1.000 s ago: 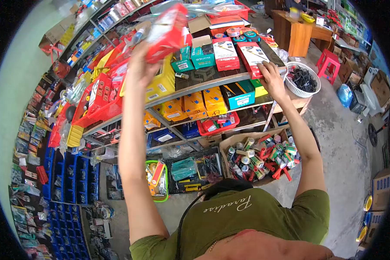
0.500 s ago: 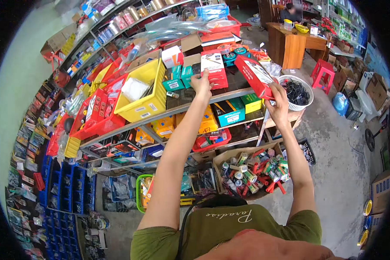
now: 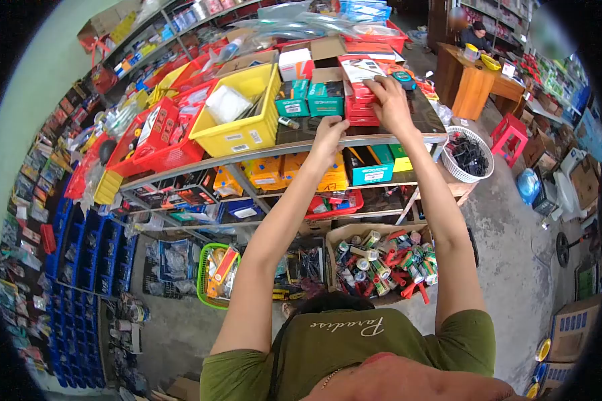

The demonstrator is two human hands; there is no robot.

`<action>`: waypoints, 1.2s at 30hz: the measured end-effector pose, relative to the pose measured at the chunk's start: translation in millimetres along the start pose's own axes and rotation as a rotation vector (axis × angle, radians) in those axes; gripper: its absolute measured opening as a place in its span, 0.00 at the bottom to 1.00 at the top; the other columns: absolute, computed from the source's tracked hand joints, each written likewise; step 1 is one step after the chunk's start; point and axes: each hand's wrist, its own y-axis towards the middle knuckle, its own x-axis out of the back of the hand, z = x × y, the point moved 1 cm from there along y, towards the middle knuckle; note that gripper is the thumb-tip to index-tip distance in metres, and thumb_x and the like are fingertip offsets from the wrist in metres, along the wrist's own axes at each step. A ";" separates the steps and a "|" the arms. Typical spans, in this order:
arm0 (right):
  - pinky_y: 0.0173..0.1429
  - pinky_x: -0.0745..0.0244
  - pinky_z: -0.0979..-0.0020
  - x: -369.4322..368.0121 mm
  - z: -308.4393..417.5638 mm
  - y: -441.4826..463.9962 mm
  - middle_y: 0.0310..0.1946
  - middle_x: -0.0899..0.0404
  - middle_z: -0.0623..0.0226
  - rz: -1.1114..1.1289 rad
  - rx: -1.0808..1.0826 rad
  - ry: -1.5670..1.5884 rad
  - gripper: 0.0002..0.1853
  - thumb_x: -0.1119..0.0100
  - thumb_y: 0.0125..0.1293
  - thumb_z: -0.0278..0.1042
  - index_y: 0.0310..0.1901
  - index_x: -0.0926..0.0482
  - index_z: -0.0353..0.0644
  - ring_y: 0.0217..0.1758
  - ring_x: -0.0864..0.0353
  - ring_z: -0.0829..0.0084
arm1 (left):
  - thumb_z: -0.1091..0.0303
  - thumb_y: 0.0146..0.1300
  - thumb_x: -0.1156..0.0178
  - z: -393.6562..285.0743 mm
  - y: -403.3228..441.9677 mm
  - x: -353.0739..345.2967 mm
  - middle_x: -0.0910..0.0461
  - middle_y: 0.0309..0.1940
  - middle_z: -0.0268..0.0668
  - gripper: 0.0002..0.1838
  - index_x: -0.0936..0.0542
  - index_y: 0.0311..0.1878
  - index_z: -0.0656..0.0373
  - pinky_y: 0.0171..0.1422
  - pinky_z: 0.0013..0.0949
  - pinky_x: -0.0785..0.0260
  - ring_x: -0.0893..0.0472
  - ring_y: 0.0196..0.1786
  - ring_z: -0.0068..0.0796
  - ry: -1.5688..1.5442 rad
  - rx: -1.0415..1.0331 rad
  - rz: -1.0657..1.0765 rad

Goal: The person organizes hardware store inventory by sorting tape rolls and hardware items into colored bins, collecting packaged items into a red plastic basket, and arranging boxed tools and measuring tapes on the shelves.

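A red-and-white box [image 3: 361, 69] lies on top of red boxes [image 3: 361, 113] stacked near the front edge of the shelf top. My right hand [image 3: 392, 107] grips the upper box from its right side, fingers over the top. At the stack's lower left corner, my left hand [image 3: 329, 139] is closed by the shelf edge, with no object visible in it. Teal boxes [image 3: 325, 99] stand just left of the stack, and a small tube [image 3: 288, 123] lies in front of them. Blue-and-orange tape rolls [image 3: 403, 79] are behind my right hand.
A yellow bin [image 3: 237, 137] and a red basket [image 3: 170, 160] sit left on the shelf. A white basket of black items [image 3: 448, 167] stands at its right end. Below are a carton of tubes [image 3: 384, 264] and a green basket [image 3: 211, 297]. A person sits at a wooden desk [image 3: 471, 93].
My right hand has brought its red box left onto the other red box. My left hand has moved down from that box's top to the shelf edge. The camera view has shifted.
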 end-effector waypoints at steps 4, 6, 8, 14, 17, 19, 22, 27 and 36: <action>0.68 0.44 0.53 -0.8 6.4 -7.6 0.66 0.44 0.49 -0.053 -0.199 0.085 0.42 0.25 0.42 0.42 0.62 0.33 0.50 0.68 0.44 0.45 | 0.59 0.61 0.42 -7.3 -70.0 62.1 0.28 0.51 0.35 0.23 0.31 0.58 0.53 0.50 0.38 0.35 0.28 0.52 0.28 0.176 -0.137 0.042; 0.67 0.41 0.57 -15.0 -4.9 -15.8 0.62 0.38 0.47 -0.088 -0.249 0.201 0.42 0.26 0.46 0.41 0.64 0.36 0.45 0.66 0.39 0.50 | 0.60 0.62 0.42 2.5 -104.5 100.7 0.27 0.47 0.34 0.21 0.29 0.56 0.53 0.47 0.32 0.34 0.26 0.47 0.24 0.234 -0.176 0.008; 0.65 0.37 0.62 -36.8 -14.3 -21.5 0.57 0.30 0.48 -0.053 -0.391 0.449 0.40 0.28 0.48 0.38 0.63 0.37 0.39 0.64 0.33 0.55 | 0.62 0.62 0.42 23.5 -131.8 145.2 0.25 0.42 0.31 0.19 0.28 0.55 0.54 0.44 0.27 0.33 0.25 0.42 0.21 0.224 -0.123 -0.030; 0.63 0.36 0.62 -25.4 29.5 8.9 0.58 0.34 0.46 -0.153 -0.299 0.133 0.40 0.31 0.52 0.35 0.64 0.41 0.35 0.60 0.31 0.55 | 0.64 0.64 0.44 85.2 -221.3 277.3 0.24 0.40 0.29 0.16 0.27 0.54 0.54 0.41 0.25 0.35 0.25 0.40 0.19 0.168 -0.022 -0.248; 0.61 0.35 0.61 -31.5 92.9 48.2 0.54 0.30 0.46 -0.351 -0.220 -0.094 0.37 0.33 0.53 0.36 0.62 0.38 0.35 0.55 0.27 0.53 | 0.63 0.63 0.44 122.3 -273.1 333.2 0.25 0.42 0.29 0.15 0.27 0.53 0.54 0.42 0.25 0.35 0.26 0.41 0.20 0.062 0.011 -0.412; 0.61 0.35 0.59 -51.5 128.0 79.4 0.53 0.28 0.46 -0.157 -0.231 0.328 0.34 0.33 0.52 0.36 0.60 0.35 0.35 0.57 0.28 0.54 | 0.65 0.61 0.42 159.5 -306.9 369.2 0.25 0.39 0.29 0.16 0.27 0.52 0.56 0.38 0.24 0.36 0.25 0.38 0.20 -0.031 0.071 -0.607; 0.58 0.32 0.58 -131.1 108.0 119.9 0.52 0.26 0.46 0.309 -0.197 0.098 0.35 0.32 0.49 0.37 0.59 0.33 0.35 0.56 0.25 0.55 | 0.64 0.61 0.41 218.3 -359.1 418.0 0.25 0.38 0.28 0.14 0.27 0.49 0.54 0.36 0.25 0.36 0.25 0.36 0.21 -0.184 0.074 -0.736; 0.54 0.27 0.54 -180.1 97.8 143.0 0.52 0.24 0.52 1.167 -0.183 -0.430 0.59 0.24 0.31 0.53 0.69 0.46 0.52 0.54 0.23 0.55 | 0.61 0.60 0.41 244.3 -424.9 433.5 0.25 0.40 0.29 0.15 0.28 0.49 0.52 0.37 0.30 0.35 0.22 0.40 0.25 -0.261 0.290 -0.897; 0.63 0.34 0.57 -245.8 58.0 153.5 0.61 0.31 0.54 1.224 -0.107 -0.273 0.66 0.21 0.26 0.56 0.69 0.50 0.49 0.64 0.32 0.56 | 0.63 0.60 0.42 244.2 -474.6 413.9 0.25 0.40 0.29 0.15 0.28 0.50 0.53 0.33 0.29 0.37 0.20 0.38 0.28 -0.174 0.324 -1.070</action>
